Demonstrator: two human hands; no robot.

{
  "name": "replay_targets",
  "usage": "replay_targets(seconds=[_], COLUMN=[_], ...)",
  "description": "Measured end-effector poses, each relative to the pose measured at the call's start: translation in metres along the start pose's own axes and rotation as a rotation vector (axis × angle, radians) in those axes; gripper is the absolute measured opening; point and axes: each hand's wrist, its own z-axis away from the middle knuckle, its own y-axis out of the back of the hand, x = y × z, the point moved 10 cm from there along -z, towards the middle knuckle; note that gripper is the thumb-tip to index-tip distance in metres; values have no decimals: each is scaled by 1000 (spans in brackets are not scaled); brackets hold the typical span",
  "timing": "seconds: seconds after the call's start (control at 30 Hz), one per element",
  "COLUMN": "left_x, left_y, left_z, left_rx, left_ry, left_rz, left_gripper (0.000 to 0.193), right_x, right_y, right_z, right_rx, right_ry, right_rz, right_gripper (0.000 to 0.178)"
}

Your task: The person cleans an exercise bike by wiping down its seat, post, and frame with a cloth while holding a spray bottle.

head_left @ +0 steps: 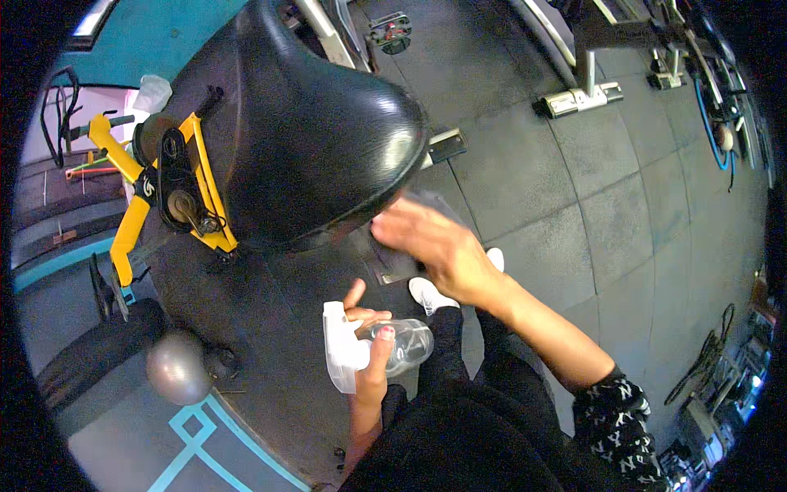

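Observation:
A clear spray bottle with a white trigger head lies tilted sideways in my left hand. My left fingers and thumb wrap its neck, below and left of my right hand. My right hand is at the lower right edge of a large black padded seat, which looks like an exercise bike saddle. Motion smears the right fingers, and they are partly hidden, so I cannot tell whether they hold anything. A faint greyish blur shows just beyond the knuckles.
To the left stands a yellow bike-like frame with black parts. A silver exercise ball rests lower left. Metal machine feet stand on the dark tiled floor at upper right. My white shoes are below the seat.

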Motion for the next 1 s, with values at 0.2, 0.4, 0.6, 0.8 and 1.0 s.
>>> replay_targets(seconds=[0.2, 0.4, 0.6, 0.8, 1.0], left_x=[11, -3, 2, 0, -4], left_y=[-22, -12, -23, -24, -11], left_z=[-10, -2, -8, -10, -6], left_rx=[-97, 16, -17, -39, 56], left_ry=[-104, -11, -32, -43, -48], left_rz=[-70, -148, -62, -18, -70], left_gripper=[43, 22, 19, 32, 36], right_x=[43, 4, 16, 24, -20], right_y=[7, -14, -10, -3, -38], right_z=[-37, 27, -6, -83, -60], right_rx=[355, 308, 318, 406, 242], right_ry=[-182, -278, -188, -73, 196], right_rz=[-288, -296, -257, 1, 294], right_gripper=[52, 53, 57, 49, 30])
